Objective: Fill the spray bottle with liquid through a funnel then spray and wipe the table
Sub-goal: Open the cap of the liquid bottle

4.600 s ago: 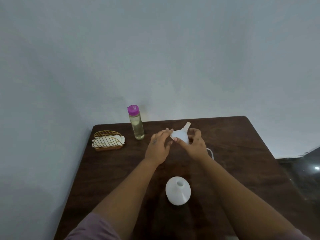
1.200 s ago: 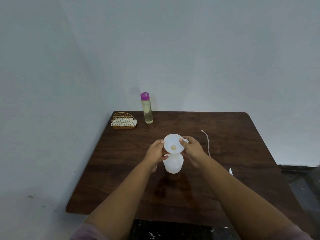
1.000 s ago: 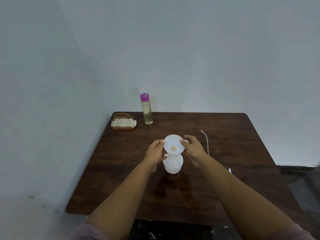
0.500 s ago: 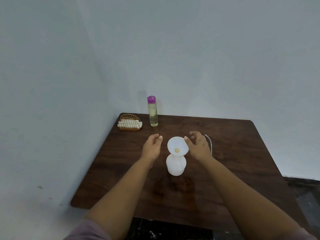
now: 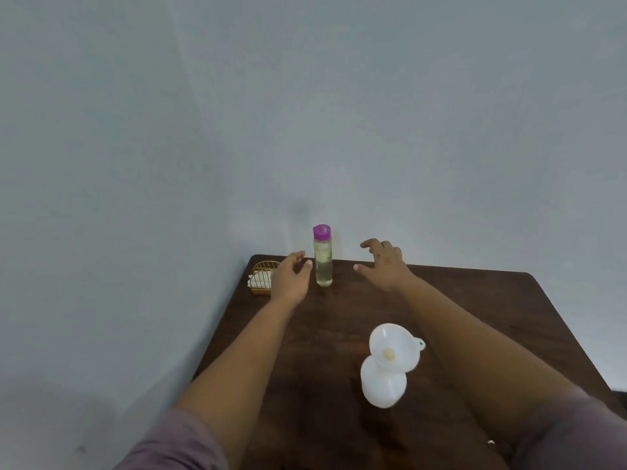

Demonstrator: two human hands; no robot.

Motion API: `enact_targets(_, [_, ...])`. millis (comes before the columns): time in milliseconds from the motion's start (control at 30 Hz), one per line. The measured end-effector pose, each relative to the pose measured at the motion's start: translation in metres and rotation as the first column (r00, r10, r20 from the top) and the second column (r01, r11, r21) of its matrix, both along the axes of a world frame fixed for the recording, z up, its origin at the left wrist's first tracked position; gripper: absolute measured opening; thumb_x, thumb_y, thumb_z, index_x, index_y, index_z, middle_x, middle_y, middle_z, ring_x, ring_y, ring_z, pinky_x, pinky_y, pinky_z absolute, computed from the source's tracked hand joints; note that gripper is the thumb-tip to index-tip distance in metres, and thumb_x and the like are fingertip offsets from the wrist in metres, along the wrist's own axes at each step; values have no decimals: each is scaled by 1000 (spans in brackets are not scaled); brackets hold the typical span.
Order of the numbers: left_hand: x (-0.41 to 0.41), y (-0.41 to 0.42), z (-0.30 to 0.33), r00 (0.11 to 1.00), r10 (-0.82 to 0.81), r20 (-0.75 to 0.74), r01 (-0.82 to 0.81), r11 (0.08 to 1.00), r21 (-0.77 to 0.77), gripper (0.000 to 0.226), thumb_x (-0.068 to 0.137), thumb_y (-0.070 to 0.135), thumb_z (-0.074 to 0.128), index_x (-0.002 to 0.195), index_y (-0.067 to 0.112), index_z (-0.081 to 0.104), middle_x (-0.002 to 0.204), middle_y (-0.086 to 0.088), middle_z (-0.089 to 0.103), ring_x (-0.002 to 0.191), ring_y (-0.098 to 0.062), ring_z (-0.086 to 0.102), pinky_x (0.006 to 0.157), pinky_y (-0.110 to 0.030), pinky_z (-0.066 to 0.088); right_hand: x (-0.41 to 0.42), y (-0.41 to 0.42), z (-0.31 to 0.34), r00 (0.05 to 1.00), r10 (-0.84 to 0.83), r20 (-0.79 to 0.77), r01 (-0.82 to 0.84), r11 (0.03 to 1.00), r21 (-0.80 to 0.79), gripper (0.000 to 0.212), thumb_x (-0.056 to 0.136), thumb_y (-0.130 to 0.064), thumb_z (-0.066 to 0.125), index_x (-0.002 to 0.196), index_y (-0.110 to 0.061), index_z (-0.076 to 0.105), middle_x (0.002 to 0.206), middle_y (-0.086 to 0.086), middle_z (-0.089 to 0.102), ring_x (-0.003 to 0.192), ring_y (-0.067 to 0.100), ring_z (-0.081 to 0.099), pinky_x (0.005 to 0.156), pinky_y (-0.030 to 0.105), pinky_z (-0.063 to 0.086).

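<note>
Reach under way toward the liquid source. Clear plastic bottle with a magenta cap [image 5: 322,256], holding pale yellowish liquid, stands upright at the far edge of the dark brown wooden table [image 5: 475,300], close to the wall. Left hand [image 5: 291,278] sits just left of it, fingers loosely spread and holding nothing; thumb tip near the bottle wall, contact not certain. Right hand [image 5: 383,264] hovers to the right of the bottle, apart from it, fingers splayed and relaxed, also empty. White rounded plastic spray bottle [image 5: 383,385], head removed, stands nearer and to the right, well apart from both hands, with a white plastic funnel [image 5: 394,347] seated in its neck, mouth facing up; funnel leans slightly but looks lodged. Gold wire basket with white tissues [image 5: 263,278] sits at the far left corner, partly behind the left hand. Judged step: funnel placement done, filling not yet begun. Next move calls for gripping the capped bottle, removing the magenta cap, then carrying it near and tipping it over the funnel mouth. Risk, as a judgement: the unsupported funnel could tip if the pour strikes its rim.
</note>
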State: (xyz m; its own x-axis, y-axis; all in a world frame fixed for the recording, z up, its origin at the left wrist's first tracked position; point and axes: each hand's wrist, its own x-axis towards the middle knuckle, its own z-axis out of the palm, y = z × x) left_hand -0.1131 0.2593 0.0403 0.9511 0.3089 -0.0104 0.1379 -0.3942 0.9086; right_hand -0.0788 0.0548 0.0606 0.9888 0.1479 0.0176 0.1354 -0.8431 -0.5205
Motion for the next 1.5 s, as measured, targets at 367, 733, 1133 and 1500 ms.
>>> enact_targets(367, [101,35,-23,989,5,-150,-23,992,-123,45,99,29,57,141,19,45,142,-4,55,129,-23,51,108,-41,45,135,89,-15,994,57,-94,-65,994,-88,90,77,-37,77,147,-29,21,144,13,29,132,34,34,104,43,42])
enact_targets(733, [114,44,-57,974,-96,-204,103,994,25,52,96,30,61,144,19,43,143,-2,53,136,-23,46,108,-39,41,156,109,-43,985,127,-120,-146,974,-172,49,92,-15,60,134,-22,36,126,14,41,102,33,55,87,39,52])
enact_targets(1133, [49,37,-51,979,-122,-162,132,990,50,76,86,19,75,149,21,33,146,-2,50,133,-22,49,106,-37,44,78,101,32,965,260,34,-251,954,-166,43,92,-19,61,129,-19,40,115,12,47,93,29,57,81,37,52])
enact_targets(1500, [-97,11,-47,965,-244,-94,238,969,-66,45,82,19,76,112,38,49,113,9,62,104,-11,58,90,-32,49,-96,90,31,897,432,-95,-441,887,-133,54,86,-17,67,131,-25,39,117,5,46,97,20,53,77,26,44])
